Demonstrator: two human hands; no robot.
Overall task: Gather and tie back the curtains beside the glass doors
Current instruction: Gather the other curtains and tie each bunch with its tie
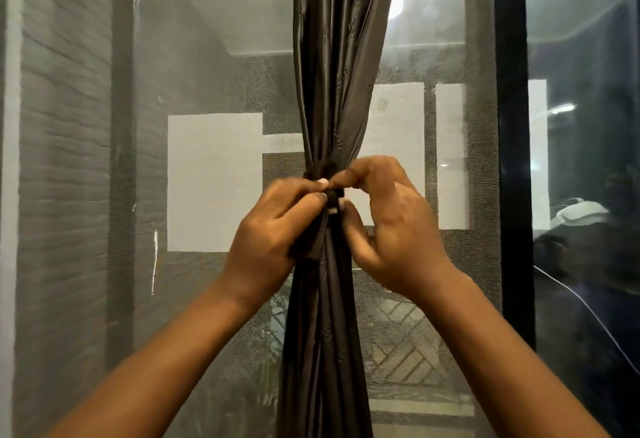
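A dark grey satin curtain [334,74] hangs in the middle of the view, bunched into a narrow bundle. A dark fabric tie [334,195] wraps it at mid-height. My left hand [273,230] is shut on the tie's loose end and the curtain's left side. To the right of the bundle, my right hand [391,226] pinches the tie between thumb and forefinger. The knot itself is mostly hidden by my fingers.
Behind the curtain is a mesh screen [207,91] over the glass door. A black door frame [512,126] runs vertically at the right, with reflective glass [585,160] beyond it. A brick wall and a lattice fence show outside.
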